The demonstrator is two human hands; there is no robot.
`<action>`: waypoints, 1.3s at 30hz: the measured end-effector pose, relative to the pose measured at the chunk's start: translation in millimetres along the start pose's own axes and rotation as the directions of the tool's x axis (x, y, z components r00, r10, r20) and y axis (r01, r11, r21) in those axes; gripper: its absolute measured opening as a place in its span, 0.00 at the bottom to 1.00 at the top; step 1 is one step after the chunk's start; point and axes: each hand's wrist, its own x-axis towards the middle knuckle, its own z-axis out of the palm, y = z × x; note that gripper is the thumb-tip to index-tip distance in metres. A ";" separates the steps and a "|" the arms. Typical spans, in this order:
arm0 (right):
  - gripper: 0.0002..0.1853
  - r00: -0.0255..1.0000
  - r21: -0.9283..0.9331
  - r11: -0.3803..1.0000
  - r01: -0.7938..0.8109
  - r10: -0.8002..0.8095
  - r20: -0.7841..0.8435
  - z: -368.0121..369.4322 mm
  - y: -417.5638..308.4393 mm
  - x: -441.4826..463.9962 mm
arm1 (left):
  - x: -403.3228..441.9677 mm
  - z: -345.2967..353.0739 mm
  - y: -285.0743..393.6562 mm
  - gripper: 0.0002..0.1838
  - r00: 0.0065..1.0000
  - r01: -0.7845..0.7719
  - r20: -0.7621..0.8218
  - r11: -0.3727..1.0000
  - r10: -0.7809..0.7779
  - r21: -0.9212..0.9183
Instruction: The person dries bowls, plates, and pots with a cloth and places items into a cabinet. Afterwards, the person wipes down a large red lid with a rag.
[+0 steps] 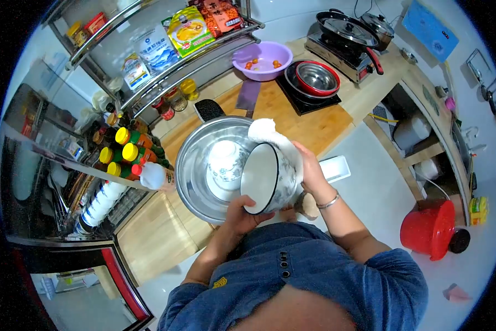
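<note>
My left hand (242, 217) grips the lower rim of a white bowl (260, 177) with a dark edge and a grey pattern outside. The bowl is tilted, its mouth facing left. A white cloth (285, 148) lies along the bowl's outer right side, and my right hand (312, 170) is closed on it, pressing it there. Below and to the left stands a wide steel basin (188, 165). Inside it sits white patterned crockery (224, 160); how many pieces, I cannot tell.
Behind the basin are a wooden board (314, 122), a cleaver (249, 95) and a purple basin (278, 52) with small tomatoes. A red-rimmed steel bowl (318, 77) and a stove (342, 55) with a pan stand at the back. Yellow-capped bottles (132, 151) are left; a red bucket (427, 229) is right.
</note>
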 end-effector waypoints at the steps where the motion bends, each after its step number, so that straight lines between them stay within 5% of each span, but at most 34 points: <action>1: 0.14 0.987 0.270 0.951 -0.152 0.161 -0.012 1.2 -3.2 2.5 | 2.8 -2.6 -1.4 0.31 0.999 0.032 -0.027 0.999 -0.031 0.044; 2: 0.14 0.987 0.273 0.951 -0.149 0.159 -0.018 -5.7 1.5 4.6 | 6.0 -2.7 -2.5 0.30 0.997 0.063 -0.054 0.994 -0.058 0.088; 4: 0.13 0.880 0.320 0.830 -0.456 0.474 0.026 -18.4 12.9 6.5 | 11.3 4.4 -5.2 0.29 0.993 0.105 -0.065 0.994 -0.102 0.038; 6: 0.12 0.871 0.300 0.841 -0.450 0.487 -0.059 -27.2 20.4 1.8 | 14.2 14.9 -11.6 0.26 0.923 0.039 -0.385 0.990 0.016 0.134; 8: 0.13 0.837 0.359 0.782 -0.510 0.547 -0.003 -46.7 30.8 -3.3 | 19.3 12.4 -13.4 0.25 0.948 0.000 -0.317 0.997 0.025 0.081; 9: 0.14 0.884 0.237 0.851 -0.468 0.453 0.120 -57.9 37.2 -8.9 | 24.1 11.6 -13.9 0.25 0.937 -0.084 -0.324 0.987 0.126 0.139; 12: 0.15 0.858 0.308 0.816 -0.490 0.513 0.006 -48.6 10.7 -24.9 | 38.5 19.4 -12.3 0.25 0.914 -0.191 -0.317 0.958 0.253 0.215; 13: 0.16 0.944 -0.112 0.941 -0.319 0.326 0.052 -60.8 7.1 -31.2 | 43.7 25.2 -11.3 0.24 0.910 -0.213 -0.305 0.948 0.280 0.235; 14: 0.16 0.942 -0.115 0.940 -0.322 0.330 0.055 -69.9 8.2 -29.2 | 50.0 33.2 -12.3 0.24 0.909 -0.216 -0.307 0.948 0.282 0.232; 16: 0.18 0.998 -0.305 0.951 0.048 -0.061 -0.031 -84.6 10.4 -22.0 | 66.6 48.8 -17.6 0.29 0.846 -0.153 -0.400 0.879 0.353 0.452; 17: 0.21 0.970 0.366 0.907 -0.210 0.240 -0.039 -93.8 5.6 -13.0 | 77.4 45.4 -19.2 0.30 0.867 -0.163 -0.328 0.836 0.375 0.524; 18: 0.21 0.970 0.362 0.907 -0.213 0.242 -0.035 -101.7 5.1 -8.8 | 87.7 49.6 -21.2 0.30 0.866 -0.168 -0.328 0.837 0.378 0.521; 20: 0.25 0.974 -0.146 0.985 -0.093 0.059 -0.219 -121.1 8.8 1.8 | 109.8 58.9 -25.3 0.31 0.839 -0.133 -0.393 0.842 0.376 0.523; 22: 0.26 0.980 -0.137 0.982 -0.127 0.103 -0.171 -135.2 0.9 10.2 | 134.3 47.2 -28.3 0.31 0.845 -0.147 -0.394 0.866 0.360 0.477; 24: 0.27 0.971 -0.379 0.895 -0.236 0.204 -0.124 -137.0 -16.4 17.2 | 156.1 40.4 -32.7 0.32 0.825 -0.157 -0.385 0.823 0.413 0.546; 30: 0.18 0.951 -0.449 0.840 -0.304 0.239 -0.196 -182.0 34.7 84.0 | 208.0 25.0 -27.0 0.33 0.758 -0.178 -0.464 0.830 0.458 0.528; 34: 0.16 0.973 -0.508 0.831 -0.225 0.166 -0.160 -175.0 57.7 121.8 | 234.2 4.8 -25.8 0.25 0.585 -0.357 -0.544 0.794 0.601 0.492; 37: 0.18 0.968 -0.589 0.776 -0.226 0.112 -0.224 -162.2 76.7 141.7 | 244.9 -15.8 -25.6 0.23 0.422 -0.207 -0.536 0.653 0.731 0.728; 39: 0.18 0.969 -0.575 0.789 -0.215 0.102 -0.224 -159.8 92.4 149.6 | 237.5 -10.1 -26.6 0.26 0.420 -0.215 -0.475 0.594 0.773 0.776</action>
